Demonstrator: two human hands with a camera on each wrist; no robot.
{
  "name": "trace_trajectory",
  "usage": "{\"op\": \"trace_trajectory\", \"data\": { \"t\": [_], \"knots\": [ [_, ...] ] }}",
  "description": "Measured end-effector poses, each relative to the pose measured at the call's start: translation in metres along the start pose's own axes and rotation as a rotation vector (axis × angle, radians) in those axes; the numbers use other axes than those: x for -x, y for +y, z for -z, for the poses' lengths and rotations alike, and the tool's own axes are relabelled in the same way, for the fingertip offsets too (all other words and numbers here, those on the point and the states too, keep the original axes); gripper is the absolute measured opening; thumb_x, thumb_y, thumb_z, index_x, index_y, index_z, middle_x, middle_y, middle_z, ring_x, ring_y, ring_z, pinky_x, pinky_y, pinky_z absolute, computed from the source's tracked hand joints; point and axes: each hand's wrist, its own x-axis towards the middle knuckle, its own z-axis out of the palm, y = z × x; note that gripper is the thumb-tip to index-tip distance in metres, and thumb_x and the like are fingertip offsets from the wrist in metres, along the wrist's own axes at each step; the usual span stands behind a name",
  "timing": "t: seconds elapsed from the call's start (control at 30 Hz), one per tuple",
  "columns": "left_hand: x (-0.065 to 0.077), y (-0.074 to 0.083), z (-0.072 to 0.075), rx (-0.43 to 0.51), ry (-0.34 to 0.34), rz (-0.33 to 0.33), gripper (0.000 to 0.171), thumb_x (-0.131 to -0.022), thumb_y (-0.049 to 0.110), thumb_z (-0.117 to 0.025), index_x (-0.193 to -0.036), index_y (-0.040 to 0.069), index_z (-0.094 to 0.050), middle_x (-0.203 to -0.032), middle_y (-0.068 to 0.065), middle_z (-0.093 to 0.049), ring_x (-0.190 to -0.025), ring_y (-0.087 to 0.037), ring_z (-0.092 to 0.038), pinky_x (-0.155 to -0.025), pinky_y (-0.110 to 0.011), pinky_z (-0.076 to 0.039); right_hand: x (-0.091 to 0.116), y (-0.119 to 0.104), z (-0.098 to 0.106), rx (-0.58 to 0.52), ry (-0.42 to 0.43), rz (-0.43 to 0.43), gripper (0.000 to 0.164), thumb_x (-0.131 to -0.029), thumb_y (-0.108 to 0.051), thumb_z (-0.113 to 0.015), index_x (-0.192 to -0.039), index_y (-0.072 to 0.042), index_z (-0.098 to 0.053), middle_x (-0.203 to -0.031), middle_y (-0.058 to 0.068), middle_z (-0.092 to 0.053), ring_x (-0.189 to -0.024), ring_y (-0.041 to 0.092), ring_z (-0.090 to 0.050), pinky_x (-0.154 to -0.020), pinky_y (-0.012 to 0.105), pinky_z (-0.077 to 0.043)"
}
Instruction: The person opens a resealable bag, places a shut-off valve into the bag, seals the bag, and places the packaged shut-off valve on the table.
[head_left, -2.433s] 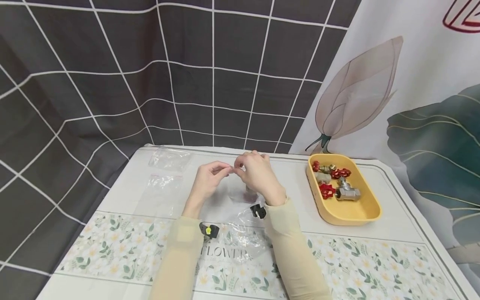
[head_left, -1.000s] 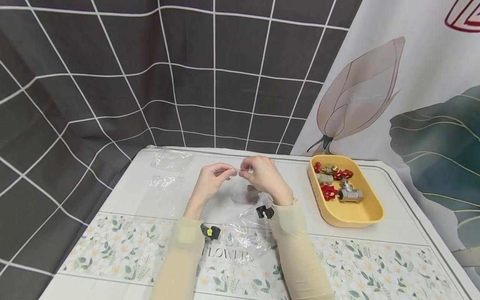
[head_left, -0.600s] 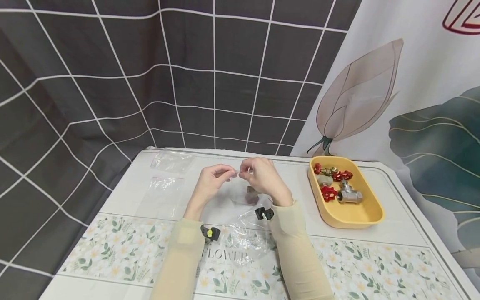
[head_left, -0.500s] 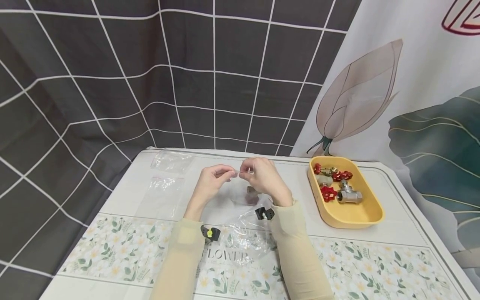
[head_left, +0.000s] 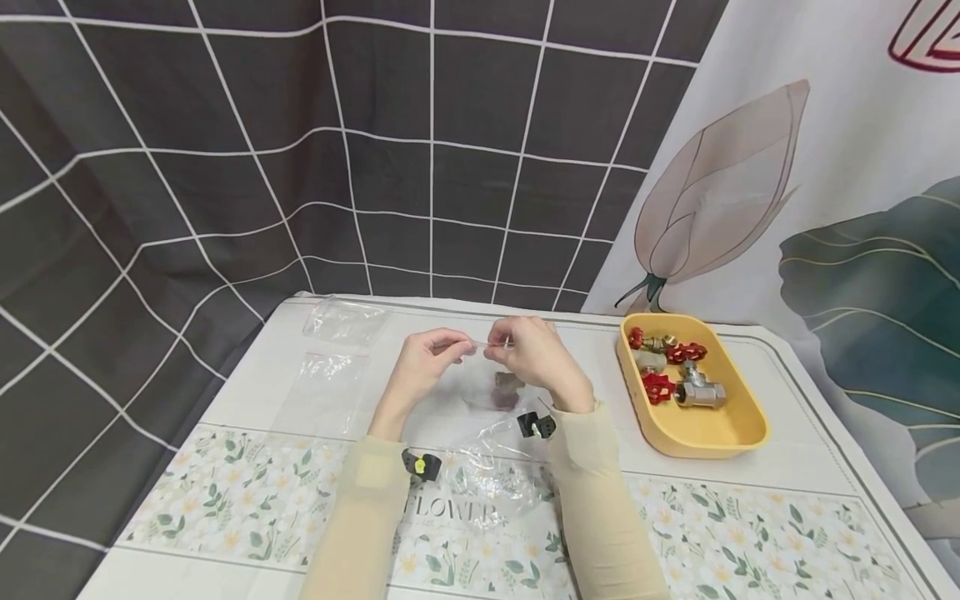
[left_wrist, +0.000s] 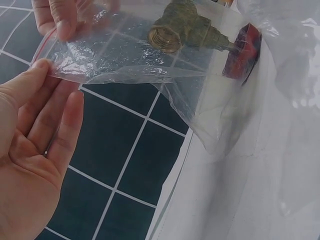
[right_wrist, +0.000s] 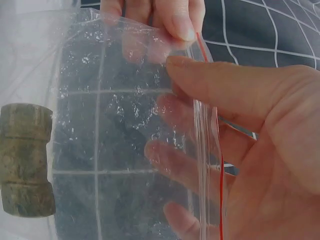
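Note:
Between the hands hangs a clear zip-lock bag point(right_wrist: 125, 135) with a red line along its mouth. A brass valve point(left_wrist: 187, 30) with a red handwheel point(left_wrist: 243, 52) lies inside it. My left hand point(head_left: 423, 362) pinches one end of the bag's mouth between thumb and index finger, the other fingers loosely bent. Just to the right, my right hand point(head_left: 536, 354) pinches the same edge by the zip strip. In the right wrist view, its other fingers show behind the clear film. The head view shows the valve only dimly, low in the bag.
A yellow tray point(head_left: 720, 429) at the right holds several valves, some with red handwheels. Two flat clear bags point(head_left: 330, 392) lie on the table's left side. Crumpled clear plastic point(head_left: 495, 479) lies between the forearms. A dark grid curtain point(head_left: 480, 150) hangs behind the table.
My right hand has slid rightward along the bag's mouth, away from my left hand, which has barely moved. Earlier the fingertips nearly met. The valve inside shows a little more from above.

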Motion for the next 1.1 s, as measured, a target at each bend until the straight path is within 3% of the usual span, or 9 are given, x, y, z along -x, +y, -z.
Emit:
{"op": "trace_trajectory", "data": {
  "t": [0.1, 0.37, 0.53, 0.7, 0.9, 1.0, 1.1],
  "knots": [
    [-0.001, -0.003, 0.0, 0.006, 0.005, 0.0, 0.015, -0.092, 0.006, -0.068, -0.1, -0.006, -0.071, -0.094, -0.018, -0.072, -0.08, -0.011, -0.067, -0.073, -0.028, -0.055, 0.0, 0.0, 0.0, -0.022, 0.009, 0.011, 0.016, -0.084, -0.016, -0.077, -0.073, -0.018, -0.066, -0.07, -0.01, -0.062, -0.063, 0.011, -0.053, -0.066, 0.034, -0.043],
    [-0.001, -0.006, -0.001, -0.013, -0.003, -0.032, 0.014, -0.091, 0.011, -0.069, -0.098, -0.002, -0.072, -0.092, -0.01, -0.074, -0.085, -0.031, -0.068, -0.073, -0.029, -0.056, 0.0, 0.001, -0.001, -0.066, 0.002, 0.02, 0.022, -0.083, -0.013, -0.078, -0.067, -0.018, -0.063, -0.066, -0.012, -0.061, -0.063, 0.01, -0.054, -0.073, 0.036, -0.042],
    [-0.001, -0.007, -0.001, -0.003, -0.008, -0.027, 0.013, -0.092, 0.009, -0.069, -0.097, -0.001, -0.072, -0.091, -0.01, -0.074, -0.086, -0.034, -0.068, -0.072, -0.03, -0.056, 0.001, 0.001, -0.001, -0.03, -0.018, -0.02, 0.021, -0.083, -0.018, -0.078, -0.069, -0.02, -0.064, -0.065, -0.013, -0.06, -0.065, 0.011, -0.054, -0.078, 0.039, -0.039],
    [0.0, -0.009, 0.0, 0.003, -0.006, -0.006, 0.014, -0.091, 0.011, -0.07, -0.097, -0.001, -0.073, -0.091, -0.01, -0.074, -0.085, -0.025, -0.069, -0.074, -0.033, -0.057, 0.001, 0.001, 0.0, 0.026, -0.049, -0.061, 0.018, -0.082, -0.029, -0.08, -0.076, -0.02, -0.066, -0.073, -0.012, -0.064, -0.072, 0.013, -0.057, -0.08, 0.042, -0.038],
    [-0.002, -0.009, 0.001, 0.02, -0.005, 0.012, 0.016, -0.092, 0.011, -0.069, -0.099, -0.003, -0.072, -0.092, -0.013, -0.073, -0.089, -0.038, -0.067, -0.075, -0.032, -0.056, 0.002, 0.002, 0.004, 0.052, -0.032, -0.06, 0.021, -0.082, -0.03, -0.08, -0.073, -0.02, -0.064, -0.069, -0.011, -0.061, -0.069, 0.014, -0.054, -0.077, 0.042, -0.038],
    [-0.002, -0.005, 0.002, 0.033, -0.011, 0.021, 0.015, -0.092, 0.006, -0.068, -0.1, -0.006, -0.071, -0.093, -0.017, -0.072, -0.09, -0.043, -0.065, -0.076, -0.034, -0.056, 0.002, 0.004, 0.005, 0.026, -0.027, -0.038, 0.023, -0.083, -0.026, -0.08, -0.07, -0.019, -0.062, -0.065, -0.011, -0.058, -0.065, 0.013, -0.052, -0.074, 0.04, -0.04],
    [0.001, 0.008, 0.001, 0.031, -0.025, 0.023, 0.014, -0.092, 0.004, -0.067, -0.1, -0.008, -0.07, -0.093, -0.019, -0.072, -0.089, -0.042, -0.066, -0.077, -0.036, -0.056, 0.003, 0.006, 0.004, -0.012, -0.03, -0.005, 0.026, -0.083, -0.02, -0.079, -0.066, -0.019, -0.059, -0.061, -0.011, -0.055, -0.061, 0.012, -0.05, -0.067, 0.035, -0.042]
  ]
}}
